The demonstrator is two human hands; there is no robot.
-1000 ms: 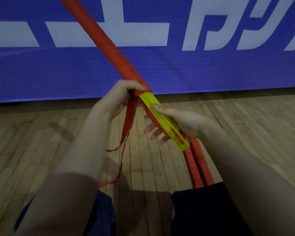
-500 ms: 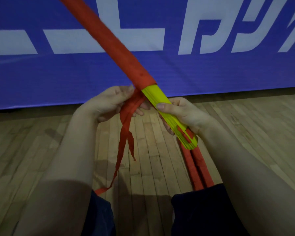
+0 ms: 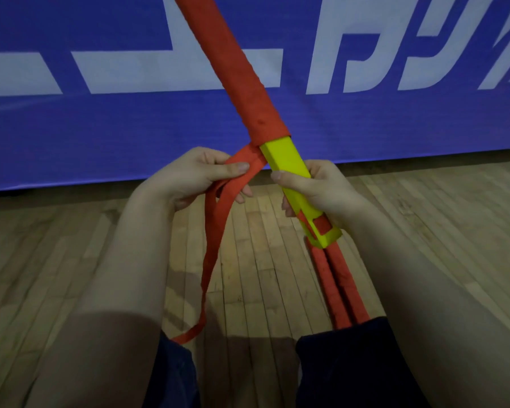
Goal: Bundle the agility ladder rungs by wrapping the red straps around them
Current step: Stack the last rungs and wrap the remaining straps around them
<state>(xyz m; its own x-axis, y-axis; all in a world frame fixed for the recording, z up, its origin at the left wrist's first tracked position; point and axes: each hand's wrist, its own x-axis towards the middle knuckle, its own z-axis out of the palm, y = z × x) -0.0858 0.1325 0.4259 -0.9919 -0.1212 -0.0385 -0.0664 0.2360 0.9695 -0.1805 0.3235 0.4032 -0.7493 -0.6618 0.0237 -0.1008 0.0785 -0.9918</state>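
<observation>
A stack of yellow ladder rungs point(image 3: 286, 160) runs diagonally from the top centre down toward my right knee. Its upper length is wound tight in red strap wrap point(image 3: 233, 66). My right hand point(image 3: 315, 189) grips the bare yellow stretch just below the wrap. My left hand point(image 3: 200, 175) pinches the loose red strap point(image 3: 218, 231) where it leaves the wrap's lower edge. The strap's tail hangs down to my left knee. Below the rungs' near end, two red strap lengths point(image 3: 336, 284) run down to my right knee.
I sit on a wooden plank floor point(image 3: 262, 275). A blue banner with white lettering point(image 3: 100, 113) stands close ahead along the floor. My knees in dark fabric point(image 3: 351, 363) fill the bottom of the view.
The bundle has turned so a broad yellow face shows. My left hand has drawn the loose strap out leftward, and my right hand now wraps round the yellow rungs instead of lying flat along them.
</observation>
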